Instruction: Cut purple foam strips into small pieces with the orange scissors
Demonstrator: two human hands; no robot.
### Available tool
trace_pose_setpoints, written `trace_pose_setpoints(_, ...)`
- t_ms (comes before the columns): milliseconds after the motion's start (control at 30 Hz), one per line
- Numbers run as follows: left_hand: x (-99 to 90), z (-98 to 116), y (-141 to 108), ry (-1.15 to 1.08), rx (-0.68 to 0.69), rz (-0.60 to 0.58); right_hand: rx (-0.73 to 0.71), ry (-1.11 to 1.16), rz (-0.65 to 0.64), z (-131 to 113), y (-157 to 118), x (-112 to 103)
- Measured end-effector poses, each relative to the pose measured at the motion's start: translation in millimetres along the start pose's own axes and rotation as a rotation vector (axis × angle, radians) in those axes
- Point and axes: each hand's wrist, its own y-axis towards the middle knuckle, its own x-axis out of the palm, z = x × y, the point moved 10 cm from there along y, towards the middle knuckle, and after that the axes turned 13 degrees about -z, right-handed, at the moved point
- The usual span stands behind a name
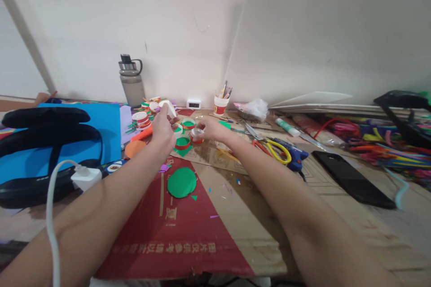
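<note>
My left hand (163,129) is closed on a white piece (169,108) that looks like part of a paper cup. A short cut cup ring (197,134), white with a red lower edge, sits at the fingertips of my right hand (212,129), which are pinched at its rim. Between the hands stand more cup rings with green inside, one at the back (188,123) and one in front (182,142). Green paper circles (182,182) lie overlapped nearer to me on the red printed cardboard (168,242).
Scissors (278,151), a blue glue gun (296,158), a glue stick (287,127) and a black phone (352,178) lie to the right. At the back are a bottle (132,85), a small clock (194,104) and a cup of pencils (221,105). A white cable (50,215) crosses my left forearm.
</note>
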Motion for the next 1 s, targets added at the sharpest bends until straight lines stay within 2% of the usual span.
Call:
trace_pose_setpoints(300, -6.2, 9, 4, -0.043, 0.083, 0.061, 0.024, -0.209, 0.016, -14, -4, -4)
trace_pose_setpoints(433, -5.9, 7, 5, -0.042, 0.085, 0.054, -0.021, -0.17, 0.013, -24, -9, -5)
trace_pose_setpoints(567, -7.6, 4, 5, -0.025, 0.077, 0.058, 0.005, -0.218, -0.019, -28, -12, -4)
trace_pose_setpoints(767, -6.4, 1, 5, 0.009, 0.056, 0.037, 0.056, -0.261, -0.063, -27, -10, -3)
trace_pose_setpoints(933, -3.7, 1, 3, 0.01, 0.042, 0.023, 0.027, -0.242, -0.104, -25, -9, 1)
trace_pose_setpoints(1000, -0.1, -1, 2, 0.006, 0.023, -0.008, -0.001, -0.204, -0.076, -26, -9, -3)
